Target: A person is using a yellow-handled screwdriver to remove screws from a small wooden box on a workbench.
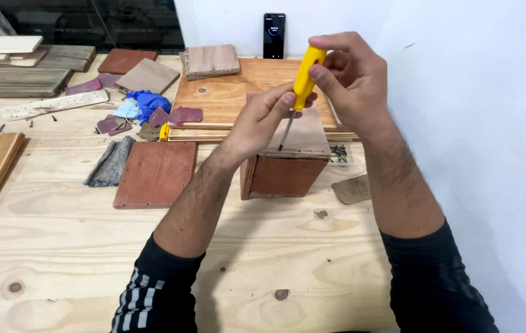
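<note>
Yellow plastic marks the handle of the screwdriver (301, 79), held near the top centre of the frame. The right hand (352, 80) wraps its fingers around the handle's top, while the left hand (263, 120) pinches the lower handle; the tip rests on top of the reddish box (287, 166) at centre. A red-brown panel (155, 174) lies left of the box on the pale table (90, 246). A dark phone (274, 36) stands against the white wall, upper centre. Blue cloth (146, 102) sits upper left.
</note>
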